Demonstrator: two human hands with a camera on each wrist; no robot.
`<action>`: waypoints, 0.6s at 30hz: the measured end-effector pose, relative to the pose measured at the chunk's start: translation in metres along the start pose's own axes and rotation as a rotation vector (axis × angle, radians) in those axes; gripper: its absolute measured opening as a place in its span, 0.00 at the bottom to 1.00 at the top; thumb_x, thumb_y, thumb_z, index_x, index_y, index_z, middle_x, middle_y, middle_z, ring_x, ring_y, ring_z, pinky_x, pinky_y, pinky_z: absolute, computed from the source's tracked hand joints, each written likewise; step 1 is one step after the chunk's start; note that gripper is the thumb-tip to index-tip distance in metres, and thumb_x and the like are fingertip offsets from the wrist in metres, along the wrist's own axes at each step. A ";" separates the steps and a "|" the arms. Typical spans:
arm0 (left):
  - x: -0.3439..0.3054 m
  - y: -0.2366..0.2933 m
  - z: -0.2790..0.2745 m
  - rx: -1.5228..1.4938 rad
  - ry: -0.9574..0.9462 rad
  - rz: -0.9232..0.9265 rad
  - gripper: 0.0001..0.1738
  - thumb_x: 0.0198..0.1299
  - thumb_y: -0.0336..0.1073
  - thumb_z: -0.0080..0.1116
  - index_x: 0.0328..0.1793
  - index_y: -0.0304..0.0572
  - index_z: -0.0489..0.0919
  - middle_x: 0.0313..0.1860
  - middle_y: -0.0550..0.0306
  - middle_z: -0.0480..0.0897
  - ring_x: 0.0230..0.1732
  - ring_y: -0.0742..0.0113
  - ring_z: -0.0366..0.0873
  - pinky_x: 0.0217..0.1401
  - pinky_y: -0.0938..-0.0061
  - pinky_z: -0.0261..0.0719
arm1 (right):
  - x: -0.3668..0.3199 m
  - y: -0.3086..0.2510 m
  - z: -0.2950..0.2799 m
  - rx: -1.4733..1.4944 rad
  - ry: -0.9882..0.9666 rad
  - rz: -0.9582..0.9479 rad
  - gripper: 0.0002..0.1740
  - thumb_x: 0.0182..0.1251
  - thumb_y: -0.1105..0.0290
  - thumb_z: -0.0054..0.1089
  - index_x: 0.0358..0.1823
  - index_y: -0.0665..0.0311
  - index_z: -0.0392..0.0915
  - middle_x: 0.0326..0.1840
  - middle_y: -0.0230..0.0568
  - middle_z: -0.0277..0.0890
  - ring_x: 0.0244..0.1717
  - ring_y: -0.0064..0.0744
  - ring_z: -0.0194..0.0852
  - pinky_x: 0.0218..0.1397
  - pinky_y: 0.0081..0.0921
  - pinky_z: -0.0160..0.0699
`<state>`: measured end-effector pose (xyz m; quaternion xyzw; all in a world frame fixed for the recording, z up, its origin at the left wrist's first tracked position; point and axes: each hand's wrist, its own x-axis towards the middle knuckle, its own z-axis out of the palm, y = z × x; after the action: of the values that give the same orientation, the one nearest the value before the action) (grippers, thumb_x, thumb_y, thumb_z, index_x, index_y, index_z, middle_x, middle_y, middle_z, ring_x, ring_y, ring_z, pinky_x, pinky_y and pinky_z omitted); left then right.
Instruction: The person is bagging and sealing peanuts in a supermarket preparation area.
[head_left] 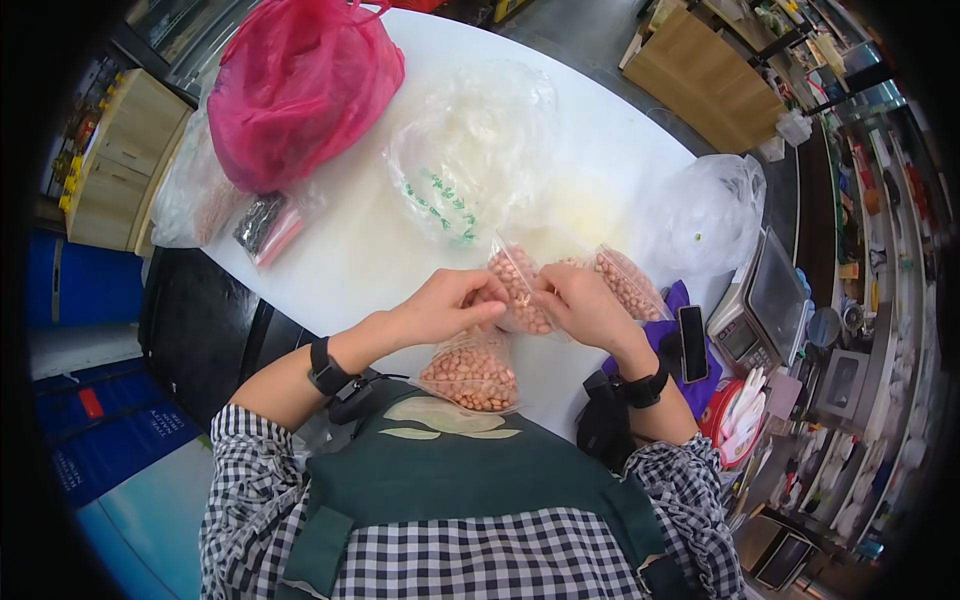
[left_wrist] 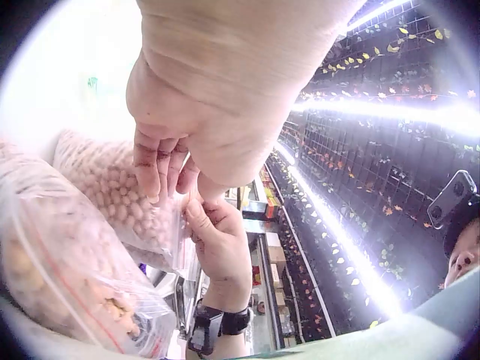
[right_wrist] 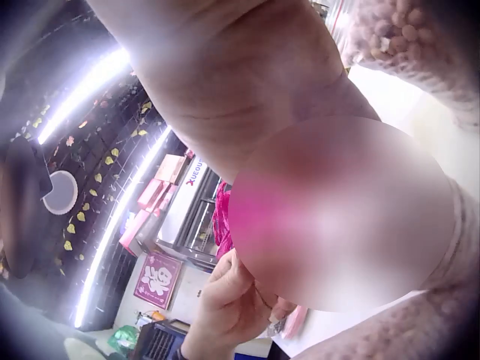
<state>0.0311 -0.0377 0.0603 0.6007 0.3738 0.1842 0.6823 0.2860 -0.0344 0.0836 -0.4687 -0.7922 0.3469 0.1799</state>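
Note:
Between my two hands stands a clear zip bag of pink-skinned peanuts (head_left: pixel 513 278), tilted, its zip edge toward the hands. My left hand (head_left: pixel 458 303) pinches this edge from the left with curled fingers. From the right, my right hand (head_left: pixel 585 303) pinches the same edge between thumb and fingers. In the left wrist view the fingertips of both hands meet at the zip edge of the peanut bag (left_wrist: pixel 124 195). A second peanut bag (head_left: pixel 470 375) lies close against the apron, and a third peanut bag (head_left: pixel 630 282) lies beyond the right hand. A blurred patch hides much of the right wrist view.
A large clear plastic bag (head_left: pixel 470 150) with green writing lies farther back on the white table (head_left: pixel 340 250). At back left sits a pink bag (head_left: pixel 300 95) beside small packets (head_left: pixel 265 228). To the right are a phone (head_left: pixel 692 343), purple cloth (head_left: pixel 675 300), crumpled plastic (head_left: pixel 710 215) and a scale (head_left: pixel 755 320).

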 end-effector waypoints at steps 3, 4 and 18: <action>0.019 0.007 0.005 -0.061 -0.020 -0.074 0.14 0.77 0.38 0.56 0.53 0.31 0.80 0.40 0.55 0.85 0.35 0.70 0.85 0.34 0.76 0.84 | 0.001 0.001 -0.001 0.126 -0.053 0.102 0.10 0.68 0.71 0.67 0.31 0.69 0.78 0.23 0.42 0.77 0.25 0.33 0.75 0.31 0.31 0.72; 0.024 0.009 0.006 -0.096 -0.020 -0.149 0.16 0.78 0.40 0.56 0.52 0.30 0.80 0.40 0.53 0.85 0.34 0.68 0.87 0.33 0.76 0.85 | 0.001 0.002 -0.001 0.127 -0.051 0.105 0.10 0.68 0.71 0.67 0.31 0.69 0.78 0.23 0.42 0.77 0.25 0.33 0.75 0.31 0.31 0.72; 0.039 0.012 0.024 -0.267 0.091 -0.324 0.20 0.79 0.42 0.54 0.41 0.32 0.84 0.31 0.50 0.88 0.25 0.67 0.87 0.23 0.78 0.77 | -0.005 0.019 0.017 0.941 -0.049 0.497 0.14 0.73 0.69 0.66 0.27 0.64 0.75 0.17 0.25 0.71 0.15 0.14 0.65 0.17 0.19 0.58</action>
<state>0.0769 -0.0240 0.0605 0.4281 0.4680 0.1468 0.7590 0.2898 -0.0388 0.0578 -0.5028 -0.4197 0.7078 0.2647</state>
